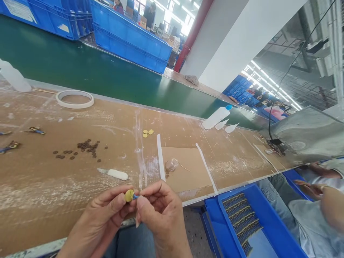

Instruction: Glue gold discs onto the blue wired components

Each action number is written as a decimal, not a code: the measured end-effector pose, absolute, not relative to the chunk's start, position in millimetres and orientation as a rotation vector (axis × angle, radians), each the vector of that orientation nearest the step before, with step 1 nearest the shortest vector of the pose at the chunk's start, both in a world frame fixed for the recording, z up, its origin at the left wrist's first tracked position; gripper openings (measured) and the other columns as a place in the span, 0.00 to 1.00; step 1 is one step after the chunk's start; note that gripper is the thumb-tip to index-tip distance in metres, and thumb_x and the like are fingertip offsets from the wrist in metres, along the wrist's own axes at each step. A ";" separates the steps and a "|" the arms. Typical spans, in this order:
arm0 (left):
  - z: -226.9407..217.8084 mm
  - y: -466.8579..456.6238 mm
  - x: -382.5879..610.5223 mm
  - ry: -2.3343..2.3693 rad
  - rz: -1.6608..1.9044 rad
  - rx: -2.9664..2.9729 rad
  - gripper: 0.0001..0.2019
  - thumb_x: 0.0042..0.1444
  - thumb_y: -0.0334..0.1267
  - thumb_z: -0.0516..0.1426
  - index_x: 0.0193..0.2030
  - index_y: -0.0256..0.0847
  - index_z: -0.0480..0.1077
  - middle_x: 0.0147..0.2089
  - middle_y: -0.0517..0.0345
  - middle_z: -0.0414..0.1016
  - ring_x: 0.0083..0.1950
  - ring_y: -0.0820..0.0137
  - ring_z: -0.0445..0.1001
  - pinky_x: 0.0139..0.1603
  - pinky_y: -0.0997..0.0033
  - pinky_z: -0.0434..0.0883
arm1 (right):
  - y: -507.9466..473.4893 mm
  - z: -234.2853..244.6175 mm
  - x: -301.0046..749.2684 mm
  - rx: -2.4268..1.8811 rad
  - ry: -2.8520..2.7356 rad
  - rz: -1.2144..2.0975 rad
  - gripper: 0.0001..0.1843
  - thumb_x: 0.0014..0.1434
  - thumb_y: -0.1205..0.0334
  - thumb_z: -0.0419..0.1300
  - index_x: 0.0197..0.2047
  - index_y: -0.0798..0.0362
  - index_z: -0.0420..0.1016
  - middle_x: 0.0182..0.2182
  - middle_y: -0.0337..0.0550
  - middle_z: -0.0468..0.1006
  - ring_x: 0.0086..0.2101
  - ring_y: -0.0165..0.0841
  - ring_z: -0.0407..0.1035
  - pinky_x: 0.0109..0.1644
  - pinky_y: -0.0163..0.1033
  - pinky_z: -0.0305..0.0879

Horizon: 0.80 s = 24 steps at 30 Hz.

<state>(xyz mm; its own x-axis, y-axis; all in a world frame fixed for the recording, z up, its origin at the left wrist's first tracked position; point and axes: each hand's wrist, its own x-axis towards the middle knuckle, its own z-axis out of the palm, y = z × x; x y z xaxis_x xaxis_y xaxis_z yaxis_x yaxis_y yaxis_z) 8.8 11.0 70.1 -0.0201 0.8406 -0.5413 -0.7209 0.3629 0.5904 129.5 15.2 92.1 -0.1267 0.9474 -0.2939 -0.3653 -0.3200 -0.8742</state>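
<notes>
My left hand [106, 209] pinches a small round yellow disc [129, 195] between thumb and fingers, above the table's front edge. Closed on a tiny blue part [135, 197] touching that disc, my right hand [162, 211] meets the left one. The fingers cover most of the blue part, so its full shape is hidden. Beyond my hands lies a white-handled knife [117, 174]. Small brown discs [84, 145] are scattered further left, and several loose yellow discs [145, 132] lie farther back. Small blue-and-yellow figures [36, 130] rest at the far left.
A clear cup [172, 165] stands on a taped cardboard sheet [189, 179]. Behind are a tape roll [75, 104], white bottles [217, 117] and a green conveyor belt [107, 68]. A blue bin [279, 236] with rows of small pieces sits lower right, beside a co-worker's arm [331, 204].
</notes>
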 end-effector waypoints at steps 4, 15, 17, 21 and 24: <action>70.0 12.1 8.2 0.996 1.229 0.122 0.25 0.21 0.43 0.81 0.29 0.37 0.82 0.30 0.48 0.78 0.29 0.68 0.75 0.30 0.79 0.77 | 15.2 76.6 128.0 -0.997 -0.864 1.588 0.17 0.50 0.51 0.72 0.31 0.54 0.74 0.26 0.42 0.80 0.20 0.20 0.63 0.25 0.26 0.62; 74.8 10.4 8.1 1.024 1.215 0.166 0.25 0.20 0.46 0.80 0.28 0.39 0.82 0.30 0.47 0.78 0.30 0.66 0.75 0.31 0.75 0.79 | 16.9 76.4 131.7 -1.122 -1.073 1.482 0.08 0.51 0.59 0.66 0.32 0.53 0.75 0.29 0.37 0.77 0.28 0.23 0.70 0.33 0.26 0.66; 74.5 10.5 7.3 1.031 1.212 0.156 0.25 0.19 0.46 0.80 0.27 0.40 0.82 0.30 0.47 0.79 0.30 0.66 0.75 0.32 0.75 0.79 | 17.1 76.0 131.5 -1.118 -1.073 1.480 0.07 0.51 0.60 0.66 0.32 0.53 0.74 0.29 0.37 0.77 0.28 0.23 0.69 0.32 0.26 0.65; 73.4 10.2 6.4 1.035 1.209 0.132 0.25 0.19 0.45 0.81 0.28 0.40 0.82 0.30 0.47 0.79 0.31 0.65 0.75 0.32 0.75 0.78 | 16.8 75.9 130.4 -1.128 -1.078 1.461 0.07 0.50 0.60 0.66 0.32 0.53 0.75 0.28 0.37 0.76 0.27 0.23 0.69 0.31 0.26 0.64; 72.7 10.0 6.9 1.031 1.211 0.139 0.25 0.20 0.45 0.80 0.28 0.40 0.82 0.30 0.48 0.78 0.31 0.65 0.76 0.32 0.74 0.78 | 16.5 77.6 129.2 -1.130 -1.092 1.456 0.07 0.49 0.60 0.66 0.31 0.53 0.75 0.28 0.37 0.76 0.27 0.23 0.70 0.31 0.26 0.65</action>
